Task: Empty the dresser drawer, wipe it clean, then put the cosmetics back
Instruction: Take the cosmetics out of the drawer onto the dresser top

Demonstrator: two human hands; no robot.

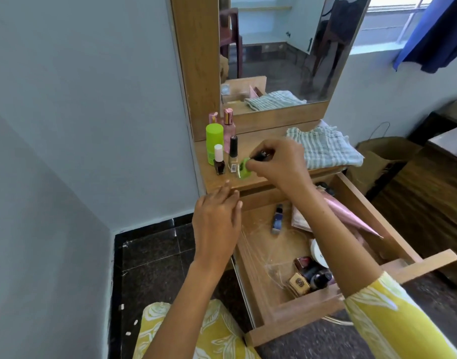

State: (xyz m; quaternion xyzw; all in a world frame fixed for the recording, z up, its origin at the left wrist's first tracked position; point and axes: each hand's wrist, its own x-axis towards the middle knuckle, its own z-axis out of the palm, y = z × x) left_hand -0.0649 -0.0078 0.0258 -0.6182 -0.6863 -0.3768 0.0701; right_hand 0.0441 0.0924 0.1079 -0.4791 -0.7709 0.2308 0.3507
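Observation:
The wooden dresser drawer is pulled out at lower right. Inside lie a blue tube, a pink pouch, a white jar and several small bottles. My right hand is over the dresser top; it grips a small black item and touches a little green sharpener. Standing in a group at the top's left are a green bottle, two pink bottles and two nail polishes. My left hand, fingers straight, hovers by the top's front left corner, holding nothing.
A folded striped cloth lies on the right of the dresser top, below the mirror. A woven basket stands on the floor to the right. A pale wall bounds the dresser's left side. Dark tiled floor lies below.

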